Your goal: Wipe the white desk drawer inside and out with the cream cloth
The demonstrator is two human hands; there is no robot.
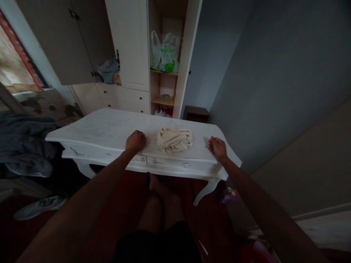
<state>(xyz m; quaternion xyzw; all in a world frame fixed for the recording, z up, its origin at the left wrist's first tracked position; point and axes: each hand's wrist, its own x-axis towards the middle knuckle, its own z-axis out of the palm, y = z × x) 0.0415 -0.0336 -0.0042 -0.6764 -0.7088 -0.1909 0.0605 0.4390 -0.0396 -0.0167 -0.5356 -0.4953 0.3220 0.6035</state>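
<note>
A cream cloth (174,139), crumpled and folded into a bundle, lies on the white table (109,126) near its front edge. To the left of the cloth, my left hand (136,141) rests on the tabletop with its fingers curled into a fist, apart from the cloth. On the other side, my right hand (217,147) is at the table's right part, its fingers curled in with the fingertips together. Neither hand touches the cloth. Whether anything small is inside either hand is hidden.
Behind the table stands a white wardrobe (133,47) with open doors and plastic bags (168,54) on a shelf. A small brown cabinet (196,113) is behind right. Grey clothing (26,146) lies at left, and a shoe (40,207) is on the floor.
</note>
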